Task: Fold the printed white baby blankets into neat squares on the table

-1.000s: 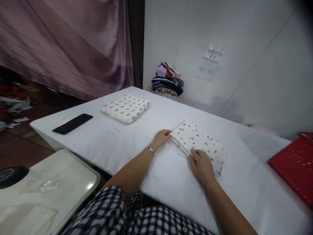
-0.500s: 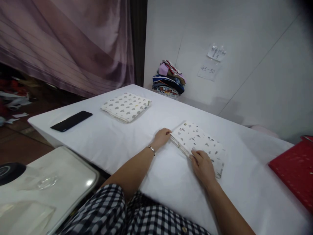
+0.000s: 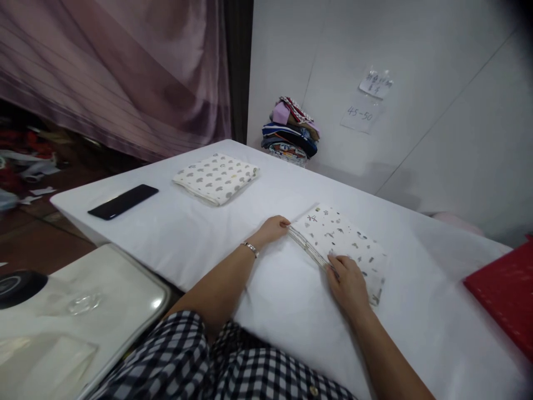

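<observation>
The folded cloth with tiny pictures (image 3: 350, 238) lies flat on the white table (image 3: 416, 316), right of the middle. Its long way runs from far left to near right, with its stacked edge facing me. White table shows between it and the grey-patterned cloth (image 3: 219, 176) far left. My left hand (image 3: 272, 229) pinches its left corner; my right hand (image 3: 348, 282) grips its near edge.

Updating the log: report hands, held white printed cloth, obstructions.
Left hand pinching corner, right hand gripping edge. Folded white printed cloth flat on white table. Nothing visibly blocking either hand.
</observation>
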A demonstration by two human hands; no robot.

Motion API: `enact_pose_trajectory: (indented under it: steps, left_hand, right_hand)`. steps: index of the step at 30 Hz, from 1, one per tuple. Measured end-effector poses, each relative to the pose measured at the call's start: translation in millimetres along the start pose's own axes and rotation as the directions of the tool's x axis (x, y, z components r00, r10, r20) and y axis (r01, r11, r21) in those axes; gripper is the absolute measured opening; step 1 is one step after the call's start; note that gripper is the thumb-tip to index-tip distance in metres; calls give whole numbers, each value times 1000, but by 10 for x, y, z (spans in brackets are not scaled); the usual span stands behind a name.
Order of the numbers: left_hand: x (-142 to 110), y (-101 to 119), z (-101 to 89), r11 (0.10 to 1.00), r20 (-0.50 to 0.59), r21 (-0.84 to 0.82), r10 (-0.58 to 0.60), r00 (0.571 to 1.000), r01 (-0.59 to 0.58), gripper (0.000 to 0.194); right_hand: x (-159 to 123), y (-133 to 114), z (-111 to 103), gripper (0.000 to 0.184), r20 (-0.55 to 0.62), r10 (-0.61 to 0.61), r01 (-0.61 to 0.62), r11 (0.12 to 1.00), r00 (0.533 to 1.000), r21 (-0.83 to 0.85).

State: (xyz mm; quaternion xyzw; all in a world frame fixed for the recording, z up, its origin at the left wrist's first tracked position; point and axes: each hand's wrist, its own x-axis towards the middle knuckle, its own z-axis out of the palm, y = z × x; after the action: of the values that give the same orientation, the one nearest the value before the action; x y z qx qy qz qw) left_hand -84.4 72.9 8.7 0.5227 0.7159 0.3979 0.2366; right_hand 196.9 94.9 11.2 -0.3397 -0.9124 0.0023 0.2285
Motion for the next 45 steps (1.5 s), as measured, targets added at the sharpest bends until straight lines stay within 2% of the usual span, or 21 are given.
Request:
enact_pose_trajectory:
  steps: [5,9,13,17,20,25,33,41,45]
  left_hand:
    - [-1,-29,12,986,27,29,161,987,-161,18]
    - [-23,-11,29,975,14,42,220,975,-220,18]
    - [-42,34,-14,955,32,129,264,964,-266,17]
    - [-33,25,-74,960,68,140,234,970,-242,19]
    - [-14,-22,-77,978,81,66,192,978,-197,19]
    - [7,-77,-10,986,45,-42,165,985,-163,16]
    - [11,-63,14,979,53,12,201,978,-202,12]
    - [-7,0,-106,984,56,27,177,983,-179,13]
    - [-54,46,-136,977,46,55,203,978,-206,13]
  right_hand:
    - [-9,16,13,33,-5,-11,11,1000,1000,-16]
    - [-11,14,15,36,-3,-14,14,1000,1000,-21]
    - [-13,0,-16,32,2,27,-27,998,1000,49]
    - [-11,-10,-36,31,-2,90,-89,989,996,121]
    - [-3,-13,-27,31,5,97,-97,989,995,114]
    - [6,-20,-19,30,-9,79,-78,993,997,89]
    - [3,-29,-29,30,-25,59,-57,996,998,64]
    - [4,-9,-15,30,-46,52,-49,997,998,61]
    - [0,0,-21,31,-27,40,-39,998,999,39]
